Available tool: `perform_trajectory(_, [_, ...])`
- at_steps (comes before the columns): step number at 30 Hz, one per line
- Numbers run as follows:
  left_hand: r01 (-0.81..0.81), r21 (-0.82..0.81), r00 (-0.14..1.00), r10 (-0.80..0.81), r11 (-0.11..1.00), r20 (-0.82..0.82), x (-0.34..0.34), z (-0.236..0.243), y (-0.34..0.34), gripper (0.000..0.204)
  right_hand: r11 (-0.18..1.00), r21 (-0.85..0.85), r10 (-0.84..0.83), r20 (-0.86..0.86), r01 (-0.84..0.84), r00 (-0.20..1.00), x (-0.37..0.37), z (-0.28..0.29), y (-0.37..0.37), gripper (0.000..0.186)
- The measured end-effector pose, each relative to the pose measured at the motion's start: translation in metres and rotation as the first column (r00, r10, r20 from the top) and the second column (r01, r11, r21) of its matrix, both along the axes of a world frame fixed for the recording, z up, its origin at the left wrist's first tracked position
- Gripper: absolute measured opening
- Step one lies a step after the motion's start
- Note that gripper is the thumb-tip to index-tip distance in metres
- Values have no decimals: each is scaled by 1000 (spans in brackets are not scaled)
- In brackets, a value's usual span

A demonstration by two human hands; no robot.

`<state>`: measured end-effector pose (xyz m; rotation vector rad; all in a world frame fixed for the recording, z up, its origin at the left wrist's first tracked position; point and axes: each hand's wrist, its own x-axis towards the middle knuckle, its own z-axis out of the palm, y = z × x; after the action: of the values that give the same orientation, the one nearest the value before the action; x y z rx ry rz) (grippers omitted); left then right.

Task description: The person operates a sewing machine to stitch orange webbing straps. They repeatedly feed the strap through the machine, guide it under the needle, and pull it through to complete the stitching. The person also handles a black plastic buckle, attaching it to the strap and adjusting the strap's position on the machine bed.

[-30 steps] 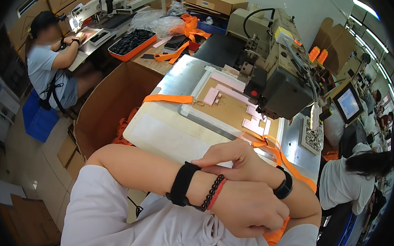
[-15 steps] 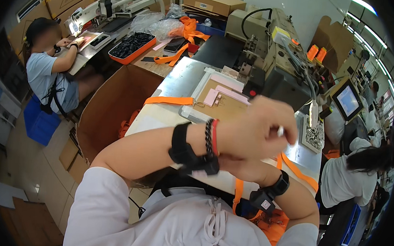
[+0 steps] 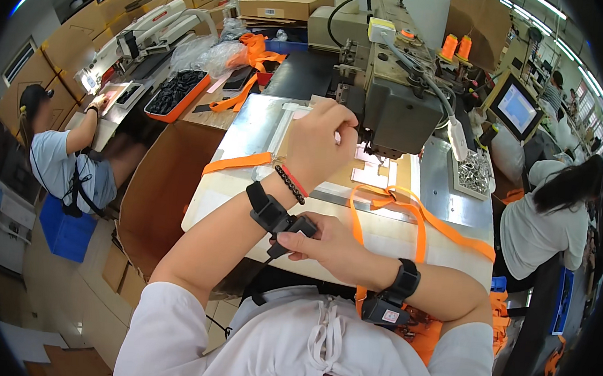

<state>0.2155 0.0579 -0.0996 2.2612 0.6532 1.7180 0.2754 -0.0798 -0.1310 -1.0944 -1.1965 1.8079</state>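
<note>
My left hand [image 3: 322,137] is raised over the pink-and-brown template frame [image 3: 386,171] below the sewing machine head [image 3: 398,100], its fingers curled; whether anything is in them is hidden. My right hand [image 3: 325,249] grips a small black device [image 3: 278,221] on a strap around my left wrist, with its thumb on the device's lower part. Another strapped black device [image 3: 385,311] hangs below my right wrist. Orange straps [image 3: 452,235] lie looped on the work surface to the right, and another orange strap with a metal clip [image 3: 237,161] crosses the frame's left edge.
A cardboard bin [image 3: 157,199] stands left of the table, below an orange tray of black parts [image 3: 179,92]. A metal-parts tray [image 3: 470,170] and screen [image 3: 511,105] are on the right. Co-workers [image 3: 69,154] [image 3: 543,226] sit on both sides.
My left hand has risen and moved up over the template frame. My right hand now shows, gripping the left wrist's device. The view has tilted upward.
</note>
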Motion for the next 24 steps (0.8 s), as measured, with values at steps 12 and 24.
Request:
perform_trajectory(12, [44, -215, 995, -24, 976, 96, 4, -8, -7, 11, 997, -30, -69, 40, 70, 997, -5, -6, -7, 60])
perform_trajectory(24, [303, -820, 950, -219, 485, 222, -28, -46, -37, 13, 775, -99, -626, -262, 625, 735, 118, -18, -15, 19])
